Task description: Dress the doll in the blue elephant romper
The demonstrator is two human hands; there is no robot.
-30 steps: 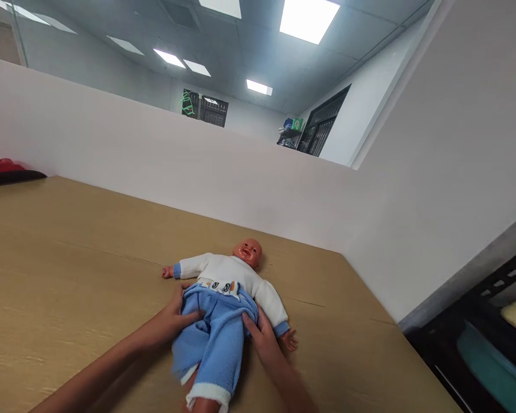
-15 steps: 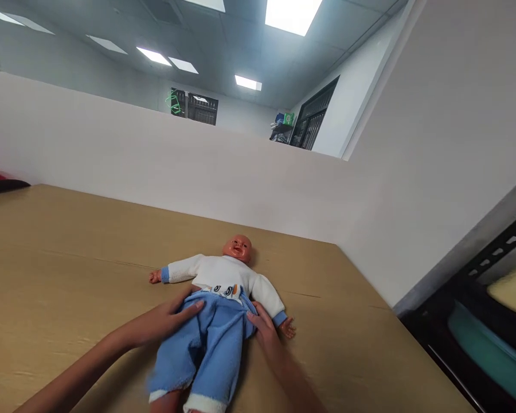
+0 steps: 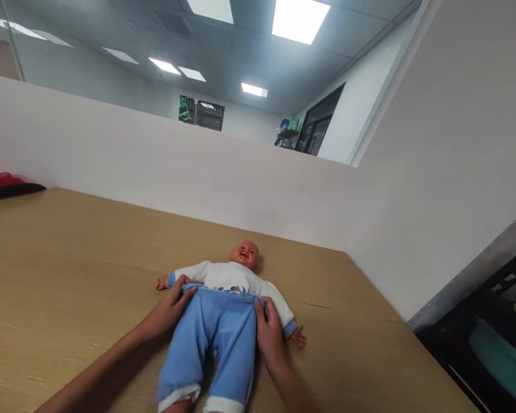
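Observation:
A bald baby doll [image 3: 246, 254] lies on its back on the brown table, head toward the wall. It wears a white sweater [image 3: 223, 275] with blue cuffs and a printed front. Blue fleece pants [image 3: 217, 327] with white hems cover its legs up to the belly. My left hand [image 3: 176, 303] pinches the waistband at the doll's hip on the left side of the view. On the opposite hip my right hand [image 3: 269, 327] grips the same waistband, thumb on top. The waistband is stretched between both hands. The doll's feet are out of the frame.
The brown tabletop [image 3: 90, 275] meets a low white wall [image 3: 176, 166] at the back. Red cloth with a black edge [image 3: 12, 186] lies at the far left. To the right, below table level, a black rack [image 3: 456, 344] holds a teal container [image 3: 499, 355].
Both hands have pulled the waistband up and straight across the belly, so less of the sweater's print shows. The view has shifted slightly.

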